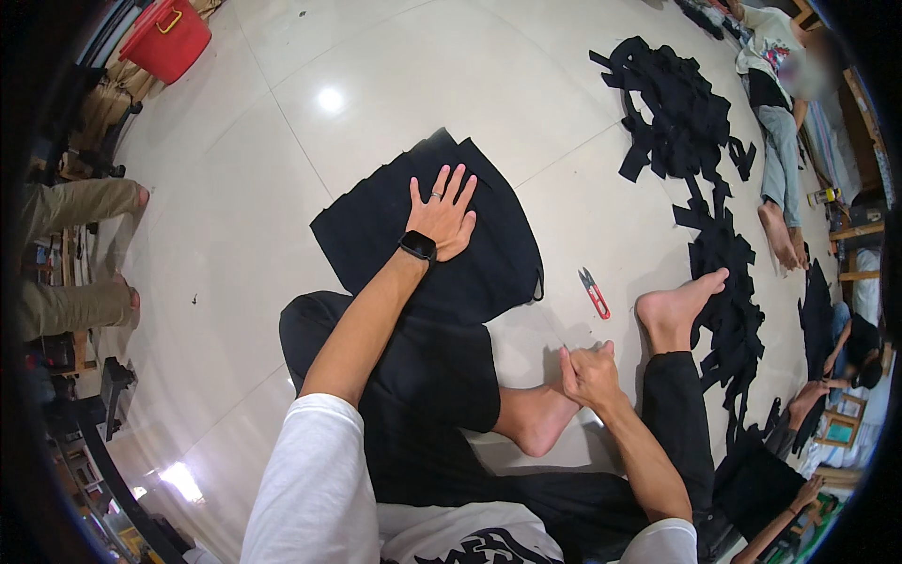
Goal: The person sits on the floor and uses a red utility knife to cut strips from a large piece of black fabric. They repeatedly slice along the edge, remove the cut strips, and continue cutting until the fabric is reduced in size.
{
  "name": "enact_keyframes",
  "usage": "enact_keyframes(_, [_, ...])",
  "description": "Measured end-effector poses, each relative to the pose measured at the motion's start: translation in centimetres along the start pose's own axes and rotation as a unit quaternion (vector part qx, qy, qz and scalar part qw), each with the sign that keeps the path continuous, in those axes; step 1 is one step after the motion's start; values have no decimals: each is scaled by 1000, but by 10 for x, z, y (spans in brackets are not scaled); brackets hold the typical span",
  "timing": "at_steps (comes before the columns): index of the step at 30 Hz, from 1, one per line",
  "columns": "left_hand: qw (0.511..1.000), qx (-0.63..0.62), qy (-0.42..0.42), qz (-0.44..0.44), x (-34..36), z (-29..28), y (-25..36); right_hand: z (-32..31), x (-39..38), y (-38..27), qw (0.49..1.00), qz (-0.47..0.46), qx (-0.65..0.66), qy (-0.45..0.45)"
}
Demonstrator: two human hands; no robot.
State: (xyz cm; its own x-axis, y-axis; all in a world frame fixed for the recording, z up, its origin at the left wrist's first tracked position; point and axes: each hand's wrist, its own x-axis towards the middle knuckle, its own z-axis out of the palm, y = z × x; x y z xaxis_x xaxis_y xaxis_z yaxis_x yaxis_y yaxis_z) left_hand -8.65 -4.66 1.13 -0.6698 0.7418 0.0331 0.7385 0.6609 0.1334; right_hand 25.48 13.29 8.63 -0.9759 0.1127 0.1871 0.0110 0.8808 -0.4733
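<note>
My left hand (440,214) lies flat with its fingers spread on a stack of black cloth pieces (376,216). The stack rests on the floor beyond my bent leg, its left edges stepped like a fan, and a small loop of cloth shows at its right corner. Close to my bare foot (540,420), my right hand (591,374) is closed with the fingers curled inward. Whatever those fingers may hold is hidden. Between my right hand and the stack's right side, red-handled thread snips (596,295) lie on the tiles, their dark blades pointing away from me.
A heap of black cloth strips (672,103) trails along the right side, past my other foot (672,310). A red bucket (167,39) stands at the far left. Another person's legs (89,310) are at the left edge; several people sit along the right.
</note>
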Motion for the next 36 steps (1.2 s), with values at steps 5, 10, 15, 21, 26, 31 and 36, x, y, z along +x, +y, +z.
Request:
enact_keyframes(5, [1000, -9, 3, -2, 1, 1, -1, -28, -44, 0, 1000, -1, 22, -14])
enact_keyframes(10, [1000, -14, 12, 1, 1, 1, 0, -62, -81, -18, 996, 39, 30, -73])
enact_keyframes(15, [1000, -6, 15, 1, 1, 1, 0, -87, -80, -48, 969, 105, 109, -197])
enact_keyframes(21, [999, 15, 30, -2, 0, 5, 2, -61, 36, -65, 775, 151, 463, -403])
enact_keyframes(26, [991, -107, 79, 4, -13, 4, 0, -14, 169, -40, 926, 117, 339, 116])
enact_keyframes(31, [987, -109, 104, 52, -22, -2, 4, -1, 135, 6, 960, 177, -43, -211])
enact_keyframes(36, [996, -62, 64, 32, -10, -4, 7, 37, 85, 7, 978, 183, 59, -77])
